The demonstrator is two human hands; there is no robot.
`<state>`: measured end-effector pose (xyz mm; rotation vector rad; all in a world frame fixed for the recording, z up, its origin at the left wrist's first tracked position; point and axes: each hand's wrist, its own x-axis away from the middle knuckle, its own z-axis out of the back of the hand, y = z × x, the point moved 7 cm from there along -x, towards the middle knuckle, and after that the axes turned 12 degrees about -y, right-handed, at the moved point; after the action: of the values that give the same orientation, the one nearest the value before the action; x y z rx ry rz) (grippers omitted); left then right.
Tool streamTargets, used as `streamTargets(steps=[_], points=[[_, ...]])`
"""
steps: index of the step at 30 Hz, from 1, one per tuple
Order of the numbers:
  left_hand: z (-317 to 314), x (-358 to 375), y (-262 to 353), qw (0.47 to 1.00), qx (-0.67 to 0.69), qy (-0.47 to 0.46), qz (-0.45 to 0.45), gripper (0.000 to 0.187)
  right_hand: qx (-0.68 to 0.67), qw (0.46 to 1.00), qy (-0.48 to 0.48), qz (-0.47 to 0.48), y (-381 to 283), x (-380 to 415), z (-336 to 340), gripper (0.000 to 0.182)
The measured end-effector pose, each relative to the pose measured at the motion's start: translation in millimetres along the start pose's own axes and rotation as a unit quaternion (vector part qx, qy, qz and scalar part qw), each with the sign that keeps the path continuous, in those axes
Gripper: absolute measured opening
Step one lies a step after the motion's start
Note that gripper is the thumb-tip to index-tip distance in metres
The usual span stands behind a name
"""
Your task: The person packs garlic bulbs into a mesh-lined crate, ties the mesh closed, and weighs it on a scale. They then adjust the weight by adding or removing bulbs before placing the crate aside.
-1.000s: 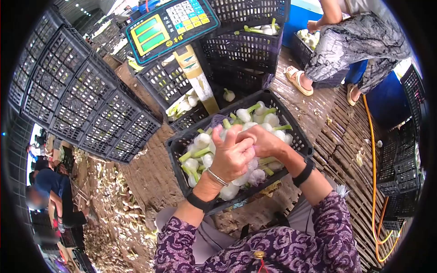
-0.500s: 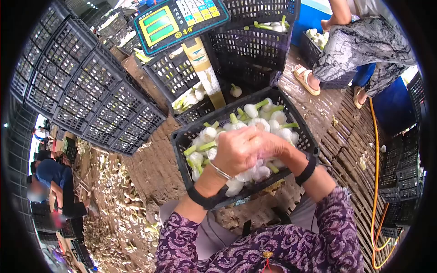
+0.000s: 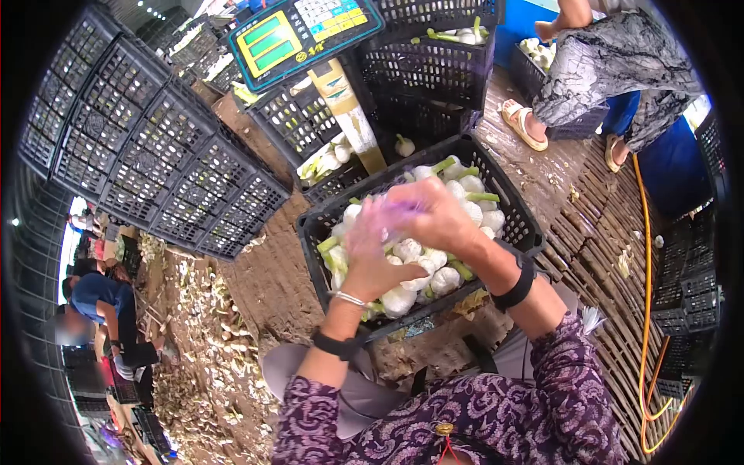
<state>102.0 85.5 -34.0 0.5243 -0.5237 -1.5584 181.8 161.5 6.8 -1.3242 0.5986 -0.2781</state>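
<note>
Bulbs (image 3: pixel 445 280) in crate (image 3: pixel 528 226), scale (image 3: pixel 304 37) behind

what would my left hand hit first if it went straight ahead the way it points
Likely the crate's far rim, before the scale post; how high the left hand sits is unclear, so it may clear the rim.

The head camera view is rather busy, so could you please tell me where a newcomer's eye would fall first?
Probably on the left hand and right hand, blurred at the centre above a crate of garlic. Next might come the green display near the top, then the tall stack of black crates on the left.
</note>
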Motion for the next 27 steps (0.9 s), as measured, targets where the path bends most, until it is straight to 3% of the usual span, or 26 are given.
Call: streamTargets(steps=[2, 3, 4, 6, 7, 9, 10, 16, 17, 18, 20, 23, 26, 27], points=[[-25, -16, 9, 0.996, 0.038, -0.079, -0.011, 0.079, 0.21, 0.97, 0.026, 0.118, -21, 5, -11, 0.006], [-54, -13, -36, 0.999, 0.015, -0.017, 0.031, 0.058, 0.304, 0.947, 0.05, 0.089, -22, 7, -17, 0.004], [-50, -21, -27, 0.999, 0.012, -0.021, 0.023, 0.058, 0.307, 0.946, 0.06, 0.089, -25, 6, -21, 0.004], [-47, -43, -6, 1.0, -0.005, -0.003, 0.019, 0.056, 0.42, 0.906, -0.013, -0.047, -13, -1, -41, 0.038], [-44, -33, -2, 1.0, -0.012, 0.008, 0.019, 0.056, 0.42, 0.906, -0.009, -0.048, 1, -1, -55, 0.038], [-36, -38, 11, 0.999, -0.025, 0.029, 0.015, 0.054, 0.667, 0.719, 0.037, -0.193, 47, -3, -71, 0.037], [-33, -26, 14, 0.999, -0.031, 0.037, 0.015, 0.053, 0.665, 0.719, 0.039, -0.197, 46, -3, -74, 0.037], [0, -20, 47, 0.993, -0.06, 0.1, 0.016, 0.047, 0.767, 0.579, 0.12, -0.247, -2, 7, -68, 0.053], [0, -18, 56, 0.992, -0.065, 0.107, 0.013, 0.046, 0.726, 0.611, 0.229, -0.218, -13, 8, -66, 0.044], [0, -22, 66, 0.991, -0.069, 0.111, 0.009, 0.045, 0.724, 0.608, 0.232, -0.228, -21, 12, -57, 0.044], [-7, -20, 70, 0.999, 0.021, 0.029, 0.004, 0.04, 0.663, 0.719, 0.151, -0.142, -31, 20, -43, 0.042], [-15, -22, 45, 0.992, 0.118, 0.046, -0.001, 0.024, 0.538, 0.839, 0.057, -0.06, -46, 40, -39, 0.038], [-36, -26, 4, 0.976, 0.211, 0.046, 0.023, 0.011, 0.375, 0.926, -0.002, 0.037, -66, 92, -2, 0.035], [-42, -26, -12, 0.969, 0.236, 0.058, 0.041, 0.009, 0.366, 0.925, 0.074, 0.075, -78, 127, 34, 0.037]])
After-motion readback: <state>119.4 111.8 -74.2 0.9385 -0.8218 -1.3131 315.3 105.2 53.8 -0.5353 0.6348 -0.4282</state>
